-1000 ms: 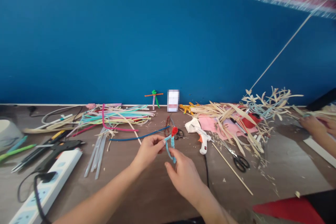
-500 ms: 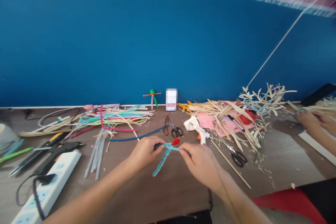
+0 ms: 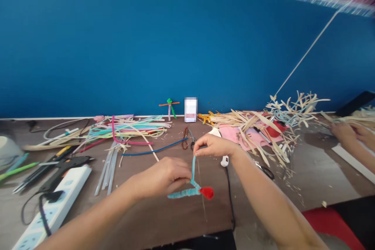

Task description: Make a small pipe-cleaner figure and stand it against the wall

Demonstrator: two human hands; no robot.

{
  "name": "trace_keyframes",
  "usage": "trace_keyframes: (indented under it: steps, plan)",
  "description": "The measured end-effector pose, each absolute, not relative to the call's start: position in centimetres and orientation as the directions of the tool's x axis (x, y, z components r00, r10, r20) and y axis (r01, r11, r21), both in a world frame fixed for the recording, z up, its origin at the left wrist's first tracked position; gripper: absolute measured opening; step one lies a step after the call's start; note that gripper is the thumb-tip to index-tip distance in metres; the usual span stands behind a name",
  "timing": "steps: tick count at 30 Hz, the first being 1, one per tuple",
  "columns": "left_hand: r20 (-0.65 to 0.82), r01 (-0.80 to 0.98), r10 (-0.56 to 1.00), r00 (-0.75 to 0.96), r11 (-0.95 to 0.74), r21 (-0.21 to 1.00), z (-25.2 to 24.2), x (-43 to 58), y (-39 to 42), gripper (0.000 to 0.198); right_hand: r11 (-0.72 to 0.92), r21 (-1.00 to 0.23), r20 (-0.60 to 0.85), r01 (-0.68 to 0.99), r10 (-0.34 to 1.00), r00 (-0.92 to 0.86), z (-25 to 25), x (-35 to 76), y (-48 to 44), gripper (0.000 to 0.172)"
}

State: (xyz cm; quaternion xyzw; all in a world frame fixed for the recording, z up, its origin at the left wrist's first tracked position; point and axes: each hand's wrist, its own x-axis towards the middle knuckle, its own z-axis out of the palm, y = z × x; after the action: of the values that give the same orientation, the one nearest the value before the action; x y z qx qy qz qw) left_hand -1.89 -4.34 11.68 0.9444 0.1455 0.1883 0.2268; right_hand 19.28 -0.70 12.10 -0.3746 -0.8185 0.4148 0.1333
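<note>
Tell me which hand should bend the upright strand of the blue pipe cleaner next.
Probably the right hand: its grip already pinches the strand's free top end on the blue pipe cleaner, while the left hand anchors the bend beside the red tip.

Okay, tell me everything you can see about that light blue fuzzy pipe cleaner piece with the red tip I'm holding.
The pipe cleaner piece is light blue and fuzzy, like chenille wire, bent into two arms that meet at a corner. One arm runs roughly level and ends in a rounded red tip on the right; the other rises nearly upright. The left hand pinches it near the corner, and the right hand pinches the upright arm's top. It is held over the brown table.
</note>
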Motion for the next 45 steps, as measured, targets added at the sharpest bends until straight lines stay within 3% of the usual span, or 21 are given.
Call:
trace_keyframes:
  steps: [4,9,15,19,21,24,27,29,34,39,42,45]
  plan:
    - [0.340,0.305,0.585,0.736,-0.736,0.605,10.6,-2.4,-3.8,0.018,0.166,-0.912,-0.158,0.375,0.702,-0.695,8.7,20.0,-0.5,0.024]
    - [0.361,0.399,0.824,0.437,-0.537,0.743,8.1,-1.8,-2.9,0.017,0.037,-0.961,-0.165,0.275,0.720,-0.674,6.0,19.0,-2.9,0.026]
    - [0.111,0.125,0.926,0.360,-0.166,0.978,6.4,0.2,-2.7,0.018,0.030,-0.970,-0.131,0.240,0.769,-0.626,4.2,16.5,-4.7,0.028]
    - [-0.051,-0.049,0.935,0.350,0.073,0.996,5.8,0.8,-2.5,0.018,0.072,-0.961,-0.107,0.268,0.796,-0.595,3.8,16.0,-4.8,0.031]
    - [-0.100,-0.073,0.944,0.315,0.129,0.989,5.5,0.7,-2.2,0.018,0.127,-0.921,-0.100,0.367,0.836,-0.539,4.1,16.0,-5.1,0.028]
    - [-0.104,-0.037,0.969,0.225,0.115,0.993,5.1,0.4,-1.9,0.020,0.163,-0.763,-0.006,0.626,0.966,-0.258,5.3,16.0,-6.3,0.022]
    - [-0.077,0.022,0.982,0.173,0.074,0.997,5.1,0.3,-1.7,0.020,0.137,-0.620,0.182,0.773,0.983,-0.029,6.9,15.5,-8.0,0.018]
    - [-0.071,0.023,0.983,0.169,0.068,0.997,5.2,0.5,-1.6,0.020,0.167,-0.566,0.211,0.807,0.976,-0.054,7.6,15.0,-8.8,0.017]
    - [-0.086,-0.008,0.980,0.177,0.088,0.996,5.3,0.9,-1.7,0.020,0.231,-0.467,0.130,0.854,0.973,-0.193,7.7,14.6,-9.2,0.017]
    - [0.051,0.168,0.977,0.208,-0.087,0.982,5.1,0.6,-1.9,0.017,0.269,-0.596,0.276,0.757,0.953,-0.121,9.0,14.4,-9.5,0.022]
    - [0.164,0.281,0.963,0.213,-0.221,0.934,5.2,0.4,-2.1,0.014,0.292,-0.609,0.198,0.738,0.956,-0.216,9.5,13.9,-9.5,0.022]
    - [0.227,0.341,0.945,0.234,-0.299,0.891,5.4,0.2,-2.2,0.013,0.260,-0.516,0.092,0.816,0.964,-0.249,8.9,13.4,-9.2,0.031]
